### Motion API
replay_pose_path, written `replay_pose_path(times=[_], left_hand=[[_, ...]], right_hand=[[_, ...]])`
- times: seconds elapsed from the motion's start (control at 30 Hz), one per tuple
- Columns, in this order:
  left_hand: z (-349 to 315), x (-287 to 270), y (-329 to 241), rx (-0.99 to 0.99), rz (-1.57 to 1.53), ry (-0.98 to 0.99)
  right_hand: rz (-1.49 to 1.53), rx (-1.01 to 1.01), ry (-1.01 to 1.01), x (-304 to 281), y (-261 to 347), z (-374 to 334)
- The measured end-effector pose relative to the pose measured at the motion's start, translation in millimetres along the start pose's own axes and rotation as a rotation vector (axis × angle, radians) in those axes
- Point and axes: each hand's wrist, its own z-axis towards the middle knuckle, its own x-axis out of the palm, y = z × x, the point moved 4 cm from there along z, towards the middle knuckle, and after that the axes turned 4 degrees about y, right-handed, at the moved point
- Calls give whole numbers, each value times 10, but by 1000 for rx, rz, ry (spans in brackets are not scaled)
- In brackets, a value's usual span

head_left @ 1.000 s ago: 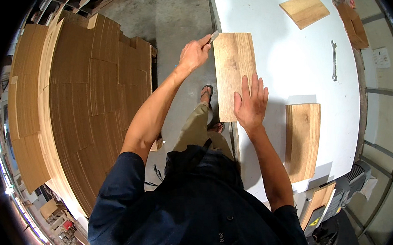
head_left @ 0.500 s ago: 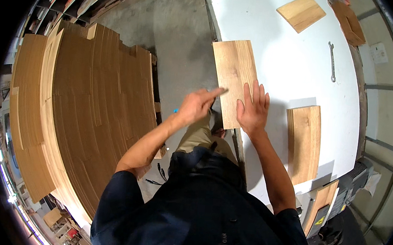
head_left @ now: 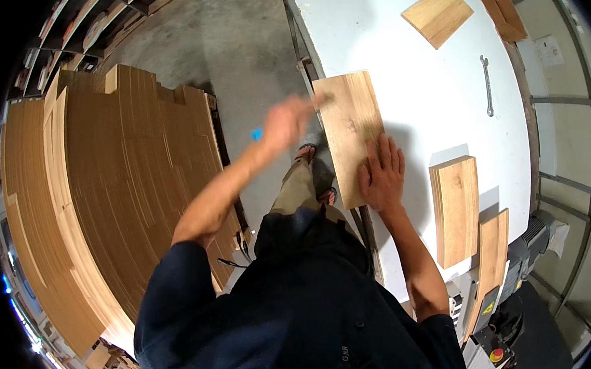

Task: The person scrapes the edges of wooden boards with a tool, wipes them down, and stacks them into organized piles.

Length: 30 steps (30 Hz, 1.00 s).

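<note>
A light wooden board [head_left: 345, 112] lies lengthwise along the near left edge of the white tabletop, slightly overhanging it. My right hand [head_left: 384, 177] rests on the board's near right side with its fingers stretched out. My left hand [head_left: 287, 123] is at the board's left edge, smeared by motion. Its index finger reaches toward the board, and the other fingers look curled. A small blue piece [head_left: 256, 134] shows at the back of this hand; what it belongs to is hidden.
To the right stands a stack of boards [head_left: 455, 209]. Farther off lie a wrench [head_left: 487, 87] and a shorter wood piece [head_left: 437, 17]. Tall stacked brown planks [head_left: 125, 166] fill the left. A machine with a red button [head_left: 496, 355] is at the lower right.
My left hand has moved farther along the board's left edge, away from me, and the blue piece has moved with it. My right hand stays on the board. The view has shifted somewhat.
</note>
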Motion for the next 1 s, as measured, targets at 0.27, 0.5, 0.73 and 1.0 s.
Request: replay_pose_path(times=[0.27,0.5,0.73,1.0], left_hand=[[-142,148,132,-115,68,266],[1083,-325,862,-152,139,-72],[1623,-39,476,36,262,20],[1429,247,1,130,55,227]], right_hand=[[29,-2,10,-65,55,47],[-65,100,60,-39,90,25],[41,456,7,19,598,174],[192,487,-21,-542,327,-152]])
